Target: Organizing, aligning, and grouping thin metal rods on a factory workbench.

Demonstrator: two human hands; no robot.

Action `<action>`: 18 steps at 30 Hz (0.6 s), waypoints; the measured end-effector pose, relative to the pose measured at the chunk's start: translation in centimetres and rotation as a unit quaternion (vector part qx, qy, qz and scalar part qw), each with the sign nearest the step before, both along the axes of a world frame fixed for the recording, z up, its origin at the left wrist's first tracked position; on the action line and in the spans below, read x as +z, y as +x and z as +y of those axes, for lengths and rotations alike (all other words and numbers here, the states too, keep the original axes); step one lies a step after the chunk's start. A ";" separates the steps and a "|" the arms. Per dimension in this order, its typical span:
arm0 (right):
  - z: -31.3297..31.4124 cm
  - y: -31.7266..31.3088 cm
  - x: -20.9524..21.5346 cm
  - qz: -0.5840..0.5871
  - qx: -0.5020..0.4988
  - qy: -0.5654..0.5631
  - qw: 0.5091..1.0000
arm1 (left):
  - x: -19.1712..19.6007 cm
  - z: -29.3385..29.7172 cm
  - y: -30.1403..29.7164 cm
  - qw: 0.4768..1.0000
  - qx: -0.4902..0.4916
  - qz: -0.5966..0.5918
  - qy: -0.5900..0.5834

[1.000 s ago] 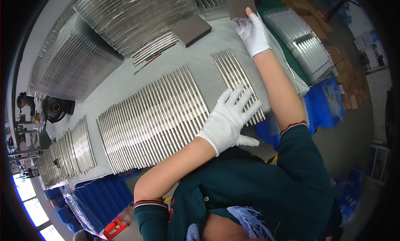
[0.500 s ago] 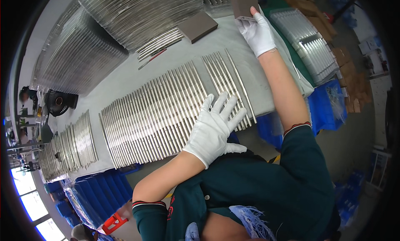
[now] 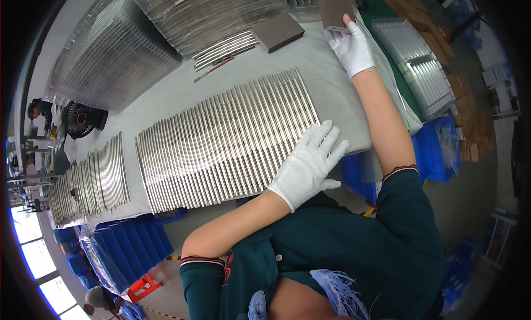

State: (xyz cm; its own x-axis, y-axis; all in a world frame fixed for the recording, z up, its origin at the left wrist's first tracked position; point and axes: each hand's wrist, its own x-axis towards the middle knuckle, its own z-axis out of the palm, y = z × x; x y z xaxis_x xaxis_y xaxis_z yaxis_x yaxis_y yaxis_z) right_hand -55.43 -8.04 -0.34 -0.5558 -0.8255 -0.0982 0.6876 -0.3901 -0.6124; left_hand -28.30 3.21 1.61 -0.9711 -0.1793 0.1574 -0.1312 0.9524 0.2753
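A long row of shiny metal rods point(image 3: 221, 143) lies side by side on the pale cloth of the table. My left hand point(image 3: 310, 168), in a white glove, rests at the near right end of this row. Its fingers are stretched out and its fingertips lie by the last rods; nothing is gripped. Farther off to the right, my right hand point(image 3: 351, 49), also gloved with the thumb tip bare, is closed around a brown rectangular block point(image 3: 336, 10). Part of that block runs out of the top of the view.
A second brown block point(image 3: 278, 32) lies at the back beside several loose rods point(image 3: 224, 50) and a thin red-handled tool point(image 3: 214, 69). Clear plastic trays point(image 3: 215, 13) are stacked behind. Another rod group point(image 3: 94, 179) and a black fan point(image 3: 83, 120) are at left; blue bins point(image 3: 437, 148) stand right.
The rods that lay apart at the right end now sit against the main row, with the gaps gone. My left hand has shifted right. The right hand still holds the block.
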 end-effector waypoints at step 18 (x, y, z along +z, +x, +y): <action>0.0 1.3 -0.1 0.024 0.028 0.018 0.999 | -0.9 0.2 -0.3 0.996 0.073 0.036 -0.022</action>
